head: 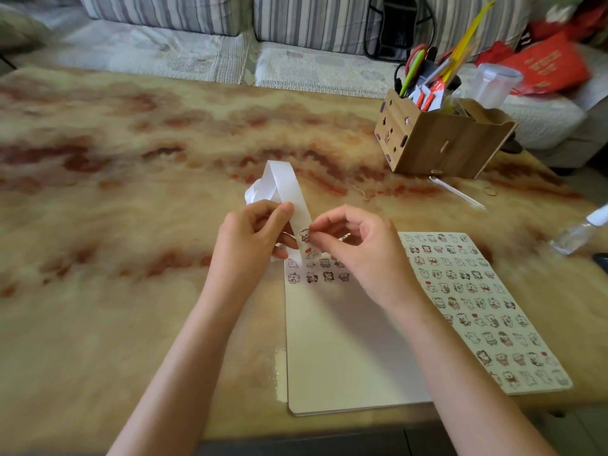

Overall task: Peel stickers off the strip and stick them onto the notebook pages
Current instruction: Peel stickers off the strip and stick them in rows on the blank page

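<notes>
- Head view, hands: the left hand (253,235) holds the long white paper sticker strip (292,189). Its fingers curl behind the strip and its thumb presses on the front.
- The right hand (358,255) has thumb and forefinger brought together, pinching a small cartoon sticker (304,234) on the face of the strip. The other fingers are loosely curled.
- The strip runs upward from the hands, away from the person, and loops over into loose coils behind the left hand. Its lower end hangs just above the top of the notebook.
- Head view, work surface: the open notebook with plain white pages (345,350) lies flat on the beige and red-brown marbled counter (131,159), near its front edge, below both hands.
- The left page carries two short rows of cartoon stickers (317,271) along its top; the remainder is bare white.
- The right page (477,307) is covered with rows of the same kind of stickers.
- Head view, surroundings: a brown wooden organiser box (437,146) filled with pens and scissors stands at the far right of the counter, well apart from the notebook.
- A clear plastic bottle (579,232) lies at the right edge.
- A grey striped sofa (164,11) stands behind the counter.
</notes>
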Demonstrator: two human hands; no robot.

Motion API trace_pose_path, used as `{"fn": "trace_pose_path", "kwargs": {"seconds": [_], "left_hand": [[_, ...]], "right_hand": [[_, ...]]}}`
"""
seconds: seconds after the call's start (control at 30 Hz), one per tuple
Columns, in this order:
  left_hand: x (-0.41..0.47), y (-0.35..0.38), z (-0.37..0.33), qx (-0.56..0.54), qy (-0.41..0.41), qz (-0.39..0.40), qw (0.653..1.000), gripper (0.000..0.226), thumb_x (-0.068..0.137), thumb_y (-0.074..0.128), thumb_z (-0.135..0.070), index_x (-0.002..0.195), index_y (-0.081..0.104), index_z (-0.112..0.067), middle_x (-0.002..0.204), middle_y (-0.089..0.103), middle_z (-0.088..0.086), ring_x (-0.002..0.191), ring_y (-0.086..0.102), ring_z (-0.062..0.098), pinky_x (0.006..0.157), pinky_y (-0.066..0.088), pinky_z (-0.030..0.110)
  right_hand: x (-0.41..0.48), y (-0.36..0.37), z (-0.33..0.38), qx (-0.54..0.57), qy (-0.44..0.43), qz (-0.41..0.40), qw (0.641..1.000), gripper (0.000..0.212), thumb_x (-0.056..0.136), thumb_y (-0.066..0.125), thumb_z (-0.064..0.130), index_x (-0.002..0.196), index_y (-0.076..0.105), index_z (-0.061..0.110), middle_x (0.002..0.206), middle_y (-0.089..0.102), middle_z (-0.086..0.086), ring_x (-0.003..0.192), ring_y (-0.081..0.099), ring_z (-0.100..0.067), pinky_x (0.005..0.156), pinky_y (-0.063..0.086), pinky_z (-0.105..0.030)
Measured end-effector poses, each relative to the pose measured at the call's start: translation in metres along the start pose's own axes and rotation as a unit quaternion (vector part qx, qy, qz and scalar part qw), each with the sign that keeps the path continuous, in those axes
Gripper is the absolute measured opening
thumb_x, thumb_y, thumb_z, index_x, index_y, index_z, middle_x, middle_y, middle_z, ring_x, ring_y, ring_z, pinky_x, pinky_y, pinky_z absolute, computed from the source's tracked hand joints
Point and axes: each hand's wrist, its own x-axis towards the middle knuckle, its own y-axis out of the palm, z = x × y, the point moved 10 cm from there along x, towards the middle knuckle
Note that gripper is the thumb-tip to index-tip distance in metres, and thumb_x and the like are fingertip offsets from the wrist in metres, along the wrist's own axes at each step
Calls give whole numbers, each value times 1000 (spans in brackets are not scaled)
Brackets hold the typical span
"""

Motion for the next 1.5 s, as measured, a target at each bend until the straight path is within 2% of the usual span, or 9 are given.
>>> {"fn": "trace_pose_path", "kwargs": {"seconds": [0.17,0.4,0.6,0.7,0.87,1.07,1.23,1.4,1.5], "left_hand": [[-2,6,-3,-12,-2,24,1000,35,94,53,-29,80,69,-1,71,71,6,60,65,9,52,48,17],[-6,10,-5,-4,-1,56,998,19,89,63,-22,84,70,-5,71,69,2,62,63,1,56,48,13],[-6,10,-1,-7,-14,70,997,15,89,62,-21,81,72,-12,67,71,-5,65,65,2,58,49,14],[-6,9,-1,-8,-11,59,998,14,88,64,-20,81,72,-12,70,72,0,65,65,4,57,48,13],[-6,8,-3,-4,-9,44,999,13,88,65,-20,78,73,-14,68,73,-2,63,66,3,56,49,12],[-6,7,-3,6,-5,30,1000,15,88,65,-21,79,73,-11,67,73,-2,63,67,3,55,48,11],[-6,6,-4,18,4,26,999,16,88,65,-20,77,73,-11,65,72,-4,63,67,4,55,47,12],[-6,4,-5,26,9,18,999,17,87,65,-20,78,73,-7,69,73,2,63,67,6,54,45,10],[-6,5,-5,33,10,20,999,17,88,65,-20,79,73,-7,69,73,2,64,67,7,54,45,10]], "right_hand": [[1,-4,-1,18,5,-20,1000,14,78,76,7,81,69,19,73,71,-2,62,60,-7,63,52,-33],[1,-6,-3,20,3,-29,999,12,79,75,6,82,69,16,73,70,-6,63,61,-12,64,54,-38],[1,-7,-2,10,-3,-33,999,10,80,74,6,82,69,15,74,70,-5,65,62,-10,64,52,-34],[0,-6,0,-20,-13,-28,999,9,81,73,9,83,70,17,76,70,0,70,64,-12,66,51,-31],[0,-9,4,-56,-33,-42,997,8,81,74,11,82,70,18,75,71,6,69,64,-6,63,46,-16],[-1,-8,9,-69,-58,-56,994,13,80,74,8,80,68,19,73,69,10,66,62,-3,59,42,-11],[-2,-8,9,-62,-54,-56,995,11,81,74,9,80,69,19,72,69,8,67,63,-6,58,46,-17],[-2,-7,7,-44,-37,-50,997,7,82,73,10,81,70,16,73,70,5,69,65,-10,63,55,-35],[-2,-7,7,-38,-34,-52,997,10,80,74,8,79,69,16,72,69,6,68,64,-8,63,54,-34]]}}
